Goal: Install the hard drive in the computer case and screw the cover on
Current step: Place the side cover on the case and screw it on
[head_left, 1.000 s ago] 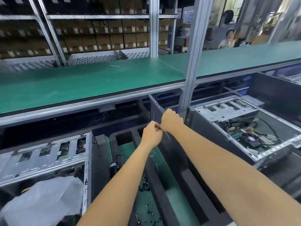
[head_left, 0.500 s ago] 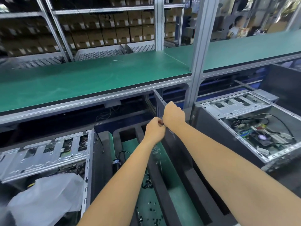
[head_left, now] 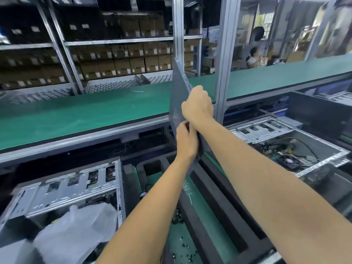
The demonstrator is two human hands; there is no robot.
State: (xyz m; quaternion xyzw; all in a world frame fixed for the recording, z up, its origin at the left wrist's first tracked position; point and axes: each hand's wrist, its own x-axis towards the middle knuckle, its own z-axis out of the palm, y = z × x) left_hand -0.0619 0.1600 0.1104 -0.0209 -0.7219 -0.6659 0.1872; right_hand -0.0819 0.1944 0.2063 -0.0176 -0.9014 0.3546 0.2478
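Nearest the camera, small dark screws lie scattered on the green worktop between black foam strips. At the near left an open computer case lies on its side with crumpled white plastic wrap over its front part; a second open case, with its circuit board and cables showing, lies at the right. Between them both arms reach forward. The left hand and, just above it, the right hand have their fingers curled round the edge of the grey perforated cover, held upright and edge-on. Its top rises in front of the green upper shelf and close to the aluminium post. Beyond stand racks of brown cartons.
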